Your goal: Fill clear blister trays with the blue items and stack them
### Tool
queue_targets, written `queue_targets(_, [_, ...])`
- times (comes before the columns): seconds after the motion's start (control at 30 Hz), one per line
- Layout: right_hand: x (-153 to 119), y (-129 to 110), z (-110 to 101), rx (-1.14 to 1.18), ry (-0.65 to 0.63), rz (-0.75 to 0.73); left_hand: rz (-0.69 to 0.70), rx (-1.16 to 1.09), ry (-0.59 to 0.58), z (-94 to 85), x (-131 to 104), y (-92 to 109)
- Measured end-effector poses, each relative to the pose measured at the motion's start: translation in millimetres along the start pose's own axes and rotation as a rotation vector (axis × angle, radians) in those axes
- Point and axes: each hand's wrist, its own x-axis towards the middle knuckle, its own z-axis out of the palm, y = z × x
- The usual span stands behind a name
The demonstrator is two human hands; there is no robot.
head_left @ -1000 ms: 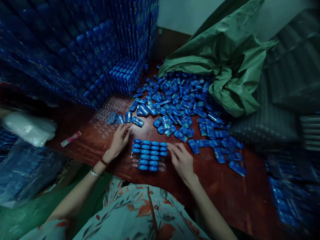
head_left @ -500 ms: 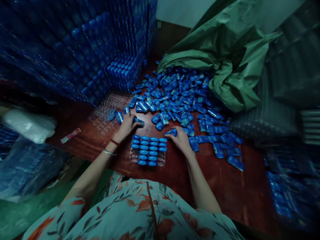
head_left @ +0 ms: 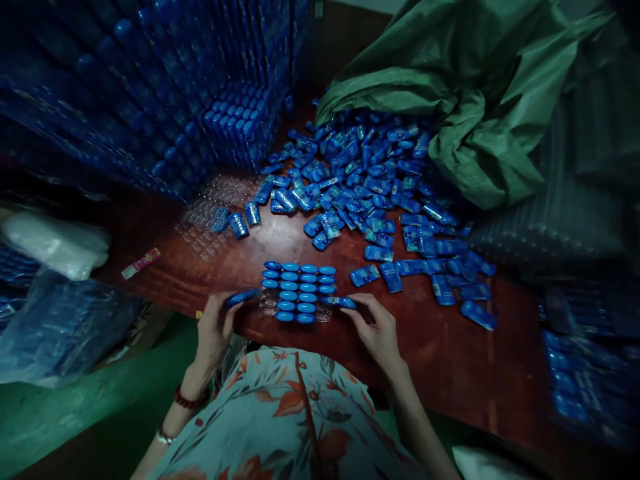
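A clear plastic tray [head_left: 324, 315] lies before me, with rows of small blue containers [head_left: 289, 287] standing in its upper and middle compartments. Bare compartments show at its lower left and lower right corners. On the tray's left side, my left hand [head_left: 216, 328] grips a flat blue container [head_left: 243, 297], slightly smeared by motion. My right hand [head_left: 376, 328] pinches another labelled blue container [head_left: 341, 303] by its outer end, its inner end at the tray's right edge.
Loose blue containers [head_left: 350, 173] lie heaped beyond the tray, spilling from a green sack [head_left: 480, 127]. Filled trays [head_left: 235, 117] are stacked at the back left, near clear trays [head_left: 220, 193]. A pink-and-white packet [head_left: 141, 263] and a white plastic bundle [head_left: 55, 243] lie left.
Both hands have come nearer to my body, each carrying a blue container from beyond the tray to its lower sides. The camera view has shifted slightly.
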Motion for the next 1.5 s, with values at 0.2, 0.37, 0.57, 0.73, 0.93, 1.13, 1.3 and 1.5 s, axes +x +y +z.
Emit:
queue_targets(0.2, [10.4, -4.6, 10.8, -0.304, -0.236, -0.301, 0.26, 0.016, -0.015, 10.4, -0.4, 12.0])
queue_targets(0.37, [11.8, -17.1, 0.7, -0.639, -0.375, -0.434, 0.472, 0.135, -0.179, 6.5, 18.3, 1.3])
queue_targets(0.57, [14.4, -38.6, 18.7, -0.896, -0.428, -0.485, 0.651, 0.257, -0.461, 0.3, 45.8, 15.8])
queue_targets(0.73, [20.0, -50.8, 28.8, -0.9, -0.431, -0.446, 0.675, 0.266, -0.461, 8.2, 55.3, 9.2])
queue_targets(0.93, [16.3, -22.0, -2.4, -0.719, -0.126, -0.333, 0.556, 0.016, -0.305, 11.0, 52.1, 6.2])
queue_targets(1.13, [52.2, 7.5, -33.5, -0.871, -0.196, -0.146, 0.483, 0.009, -0.319, 40.9, 125.8, 55.1])
queue_targets(1.3, [79.8, 7.6, -29.9, -0.935, -0.491, -0.12, 0.729, 0.433, -0.766, 105.8, 184.5, 93.6])
queue_targets(1.5, [56.8, 22.6, -24.9, -0.683, -0.392, 0.02, 0.749, 0.528, -0.793, 140.8, 185.5, 111.8])
